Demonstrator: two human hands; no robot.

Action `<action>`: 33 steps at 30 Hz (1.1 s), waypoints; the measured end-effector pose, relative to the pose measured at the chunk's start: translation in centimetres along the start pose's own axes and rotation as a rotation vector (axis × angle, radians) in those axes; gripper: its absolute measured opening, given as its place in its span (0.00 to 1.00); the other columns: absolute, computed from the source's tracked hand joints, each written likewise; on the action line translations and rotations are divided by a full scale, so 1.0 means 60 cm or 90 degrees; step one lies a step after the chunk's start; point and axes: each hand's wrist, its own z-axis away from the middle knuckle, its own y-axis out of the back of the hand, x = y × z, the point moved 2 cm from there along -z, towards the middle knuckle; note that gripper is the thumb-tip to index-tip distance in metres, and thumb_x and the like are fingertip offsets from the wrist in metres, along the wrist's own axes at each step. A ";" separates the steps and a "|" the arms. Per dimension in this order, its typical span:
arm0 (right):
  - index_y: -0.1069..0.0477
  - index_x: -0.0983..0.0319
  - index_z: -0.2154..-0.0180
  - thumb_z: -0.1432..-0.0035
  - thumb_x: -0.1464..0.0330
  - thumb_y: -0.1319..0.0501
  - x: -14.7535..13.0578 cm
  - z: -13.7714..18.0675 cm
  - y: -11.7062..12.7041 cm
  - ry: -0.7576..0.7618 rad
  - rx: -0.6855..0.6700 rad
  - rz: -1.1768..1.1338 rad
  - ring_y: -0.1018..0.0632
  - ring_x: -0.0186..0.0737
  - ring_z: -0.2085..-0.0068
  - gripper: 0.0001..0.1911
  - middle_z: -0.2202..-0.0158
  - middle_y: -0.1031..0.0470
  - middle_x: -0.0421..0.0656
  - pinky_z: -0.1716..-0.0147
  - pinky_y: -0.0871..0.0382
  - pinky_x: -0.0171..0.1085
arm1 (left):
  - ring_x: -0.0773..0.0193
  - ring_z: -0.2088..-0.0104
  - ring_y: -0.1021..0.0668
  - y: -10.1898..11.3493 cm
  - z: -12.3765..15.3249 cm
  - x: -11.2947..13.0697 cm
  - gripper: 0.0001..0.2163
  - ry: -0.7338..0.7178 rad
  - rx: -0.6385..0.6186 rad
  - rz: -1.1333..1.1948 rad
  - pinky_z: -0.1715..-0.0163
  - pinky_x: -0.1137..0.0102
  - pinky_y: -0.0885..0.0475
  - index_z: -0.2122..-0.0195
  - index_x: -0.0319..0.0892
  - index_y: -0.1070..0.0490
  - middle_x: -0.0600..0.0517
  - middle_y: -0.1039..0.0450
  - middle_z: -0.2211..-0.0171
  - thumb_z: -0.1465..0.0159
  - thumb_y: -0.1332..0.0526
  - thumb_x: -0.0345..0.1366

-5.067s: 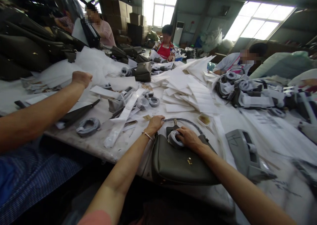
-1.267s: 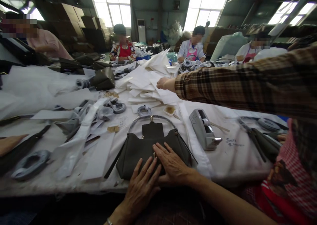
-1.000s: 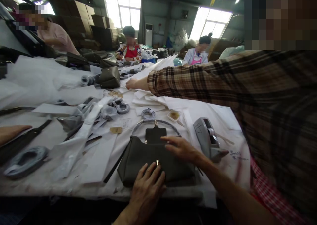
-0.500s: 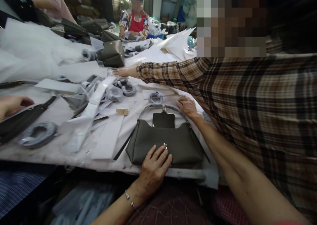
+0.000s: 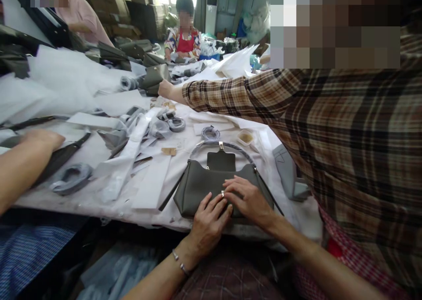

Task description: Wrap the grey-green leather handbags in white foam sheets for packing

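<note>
Fingers [image 5: 205, 202] lie loosely spread on the smooth dark-olive bag [image 5: 211, 182], beside its shiny metal clasp [image 5: 222, 194].

A co-worker's arm in a brown-and-black plaid sleeve [image 5: 231, 91] crosses above the white-surfaced table [image 5: 182, 152], obstructing reach forward and right. Beyond the dark olive handbag [image 5: 201, 183], a narrow gap remains between a round grey plastic-wrapped coil [image 5: 211, 133] and a small square translucent tray [image 5: 245, 137]. A grey, angular dispenser-like block [image 5: 286, 170] limits room on the right; a flat white rectangular sheet [image 5: 153, 184] lies left.
</note>
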 end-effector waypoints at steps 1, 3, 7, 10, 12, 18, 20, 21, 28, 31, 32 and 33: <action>0.24 0.58 0.59 0.35 0.67 0.42 0.009 0.004 -0.012 0.010 -0.010 0.017 0.23 0.46 0.47 0.08 0.54 0.20 0.45 0.39 0.36 0.52 | 0.56 0.42 0.26 0.002 -0.001 0.002 0.15 0.002 0.006 0.003 0.38 0.52 0.34 0.44 0.42 0.30 0.45 0.24 0.49 0.30 0.47 0.31; 0.24 0.59 0.52 0.35 0.69 0.44 0.028 0.007 -0.033 0.030 -0.028 0.055 0.25 0.48 0.44 0.13 0.49 0.22 0.47 0.39 0.36 0.54 | 0.59 0.44 0.25 0.009 -0.003 0.004 0.13 0.010 0.013 0.016 0.39 0.55 0.33 0.47 0.39 0.30 0.45 0.23 0.51 0.29 0.49 0.30; 0.29 0.58 0.44 0.35 0.70 0.44 0.053 0.012 -0.055 0.058 -0.044 0.121 0.29 0.50 0.39 0.19 0.42 0.27 0.48 0.37 0.38 0.58 | 0.62 0.52 0.21 0.038 -0.007 -0.014 0.11 0.056 -0.022 0.004 0.43 0.63 0.29 0.56 0.40 0.28 0.48 0.22 0.57 0.29 0.50 0.30; 0.34 0.57 0.39 0.34 0.66 0.43 0.062 0.016 -0.064 0.058 -0.054 0.180 0.33 0.52 0.36 0.23 0.38 0.31 0.48 0.36 0.41 0.61 | 0.57 0.48 0.23 0.064 0.001 -0.053 0.11 0.096 -0.036 -0.112 0.42 0.57 0.31 0.51 0.41 0.28 0.48 0.23 0.51 0.29 0.46 0.37; 0.36 0.57 0.37 0.34 0.61 0.42 0.066 0.017 -0.071 0.059 -0.062 0.222 0.36 0.54 0.34 0.26 0.35 0.35 0.48 0.36 0.42 0.62 | 0.55 0.41 0.28 0.073 0.013 -0.079 0.18 0.080 -0.047 -0.202 0.39 0.55 0.35 0.41 0.42 0.33 0.48 0.29 0.42 0.29 0.45 0.42; 0.44 0.56 0.32 0.34 0.53 0.43 0.077 0.018 -0.090 0.040 -0.084 0.283 0.41 0.55 0.32 0.33 0.32 0.43 0.45 0.35 0.43 0.62 | 0.56 0.34 0.37 0.068 0.048 -0.113 0.27 0.062 -0.076 -0.293 0.36 0.57 0.40 0.32 0.41 0.45 0.45 0.39 0.34 0.30 0.44 0.45; 0.46 0.56 0.32 0.34 0.52 0.44 0.083 0.020 -0.095 0.039 -0.083 0.297 0.41 0.56 0.32 0.34 0.31 0.44 0.44 0.36 0.42 0.61 | 0.56 0.34 0.36 0.075 0.048 -0.115 0.26 0.067 -0.085 -0.280 0.38 0.57 0.37 0.33 0.42 0.43 0.47 0.37 0.35 0.30 0.43 0.41; 0.47 0.56 0.31 0.34 0.52 0.44 0.086 0.021 -0.098 0.043 -0.081 0.307 0.41 0.55 0.32 0.35 0.31 0.44 0.44 0.36 0.41 0.61 | 0.56 0.35 0.34 0.082 0.045 -0.117 0.24 0.072 -0.093 -0.263 0.39 0.57 0.36 0.34 0.42 0.41 0.48 0.35 0.36 0.31 0.43 0.40; 0.59 0.57 0.29 0.34 0.50 0.46 0.104 0.028 -0.109 0.145 0.033 0.410 0.35 0.52 0.35 0.41 0.32 0.43 0.45 0.41 0.38 0.54 | 0.60 0.44 0.24 0.148 -0.024 -0.102 0.14 0.175 -0.142 -0.049 0.43 0.61 0.30 0.45 0.47 0.30 0.53 0.25 0.45 0.31 0.41 0.41; 0.60 0.60 0.29 0.34 0.50 0.46 0.105 0.025 -0.107 0.195 0.077 0.444 0.34 0.51 0.36 0.42 0.33 0.40 0.46 0.42 0.39 0.52 | 0.59 0.34 0.36 0.127 -0.054 -0.074 0.25 0.081 -0.179 -0.042 0.34 0.58 0.40 0.34 0.44 0.42 0.50 0.37 0.35 0.30 0.45 0.48; 0.60 0.61 0.29 0.34 0.50 0.47 0.104 0.024 -0.108 0.212 0.086 0.449 0.34 0.51 0.36 0.42 0.33 0.39 0.46 0.42 0.39 0.51 | 0.58 0.32 0.41 0.110 -0.059 -0.067 0.29 0.038 -0.195 -0.052 0.33 0.57 0.44 0.32 0.42 0.47 0.48 0.42 0.32 0.30 0.46 0.51; 0.60 0.61 0.29 0.34 0.51 0.46 0.104 0.025 -0.109 0.225 0.093 0.451 0.34 0.51 0.36 0.42 0.33 0.39 0.47 0.42 0.39 0.50 | 0.56 0.30 0.45 0.091 -0.060 -0.061 0.33 -0.002 -0.212 -0.065 0.32 0.55 0.46 0.30 0.40 0.51 0.47 0.45 0.31 0.30 0.48 0.53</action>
